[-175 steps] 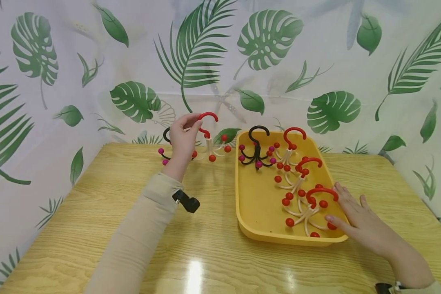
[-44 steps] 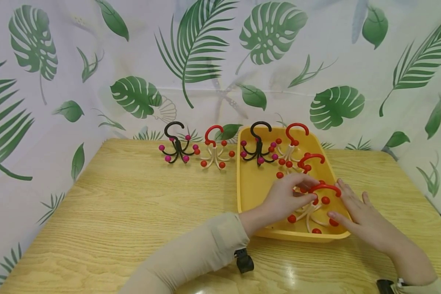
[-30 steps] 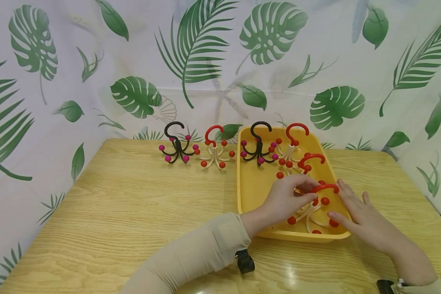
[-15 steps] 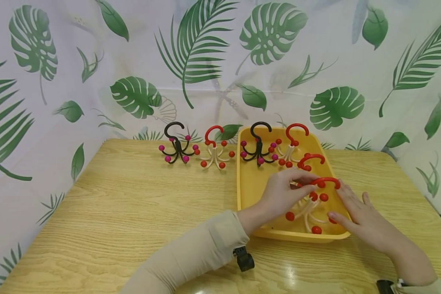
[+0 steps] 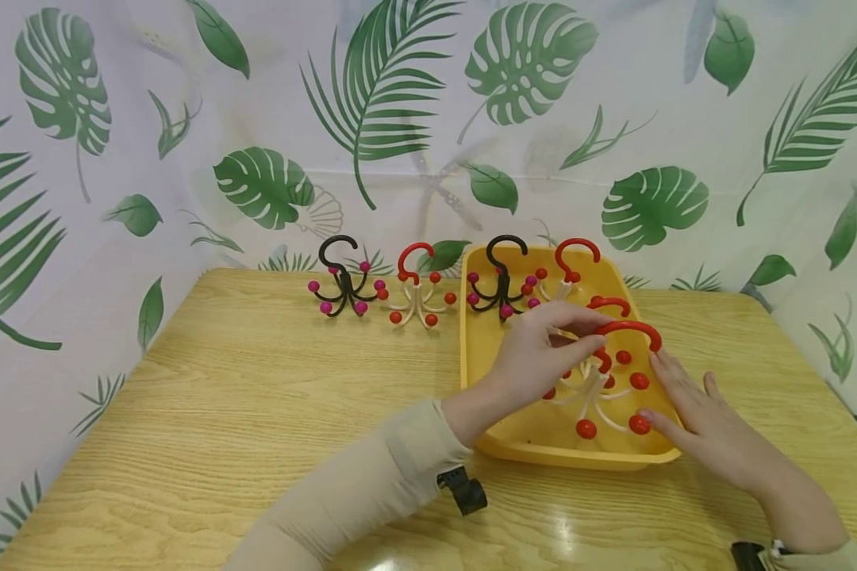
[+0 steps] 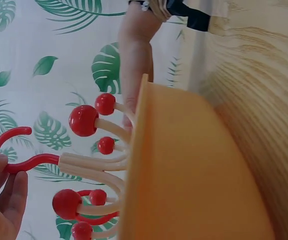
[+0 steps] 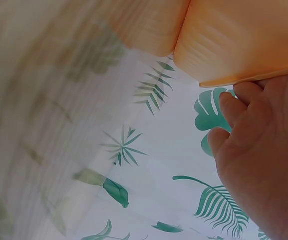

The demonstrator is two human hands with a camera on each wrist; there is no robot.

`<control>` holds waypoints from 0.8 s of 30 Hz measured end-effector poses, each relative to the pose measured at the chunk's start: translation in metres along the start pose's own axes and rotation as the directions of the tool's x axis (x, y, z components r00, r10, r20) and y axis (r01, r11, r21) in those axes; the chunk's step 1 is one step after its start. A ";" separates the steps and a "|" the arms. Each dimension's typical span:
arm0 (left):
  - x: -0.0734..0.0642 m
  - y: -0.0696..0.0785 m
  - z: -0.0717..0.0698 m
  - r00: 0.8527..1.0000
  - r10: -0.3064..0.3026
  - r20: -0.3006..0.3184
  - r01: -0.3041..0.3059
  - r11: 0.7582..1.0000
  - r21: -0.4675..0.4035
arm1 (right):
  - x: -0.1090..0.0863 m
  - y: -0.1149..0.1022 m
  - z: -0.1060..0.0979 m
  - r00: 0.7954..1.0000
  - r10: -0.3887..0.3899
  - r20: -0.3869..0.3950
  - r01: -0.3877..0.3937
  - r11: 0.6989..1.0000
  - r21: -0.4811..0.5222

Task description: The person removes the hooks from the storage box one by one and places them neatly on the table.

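Observation:
My left hand (image 5: pixel 532 357) pinches the red curved top of a cream multi-arm hanging hook (image 5: pixel 600 386) with red ball tips. This hook is upright over the front part of the yellow tray (image 5: pixel 564 455). In the left wrist view, finger and thumb grip the red bend, and the cream arms (image 6: pixel 74 164) show above the tray's edge. My right hand (image 5: pixel 721 432) rests with extended fingers along the tray's right rim, thumb over the edge. Behind the held hook, another red-topped hook (image 5: pixel 610 303) is partly hidden. Farther back stand another red-topped hook (image 5: pixel 577 244) and a black hook (image 5: pixel 502 287).
On the wooden table (image 5: pixel 257 396), left of the tray, a black hook with pink tips (image 5: pixel 346 289) stands beside a red-topped cream hook (image 5: pixel 417 297). A leaf-patterned cloth (image 5: pixel 400 190) hangs behind the table's back edge.
Earlier, my left hand set a red-topped hook beside the black one on the table and returned to the tray. The front hook has since risen slightly and moved backward. My right hand stays put.

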State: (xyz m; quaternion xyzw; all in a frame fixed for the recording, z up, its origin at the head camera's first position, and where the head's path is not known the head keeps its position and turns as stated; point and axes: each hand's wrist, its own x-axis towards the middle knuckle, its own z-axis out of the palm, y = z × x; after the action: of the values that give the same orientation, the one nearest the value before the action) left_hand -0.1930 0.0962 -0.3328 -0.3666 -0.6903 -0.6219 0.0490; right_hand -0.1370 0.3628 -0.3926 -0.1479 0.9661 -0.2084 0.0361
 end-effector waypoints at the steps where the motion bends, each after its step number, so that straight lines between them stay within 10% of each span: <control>1: 0.000 0.002 -0.002 1.000 0.001 -0.005 -0.001 1.000 -0.005 | 0.000 0.000 0.000 1.000 -0.006 -0.005 0.006 1.000 -0.004; 24: -0.010 0.019 -0.089 0.986 0.039 -0.163 -0.047 0.998 -0.047 | 0.001 0.000 0.002 1.000 -0.025 -0.012 0.025 1.000 -0.002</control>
State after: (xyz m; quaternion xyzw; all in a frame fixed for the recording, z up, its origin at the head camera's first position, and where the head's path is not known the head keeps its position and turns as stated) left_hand -0.2095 0.0115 -0.3030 -0.3310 -0.6600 -0.6655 0.1090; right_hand -0.1381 0.3617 -0.3948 -0.1585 0.9647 -0.2086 0.0276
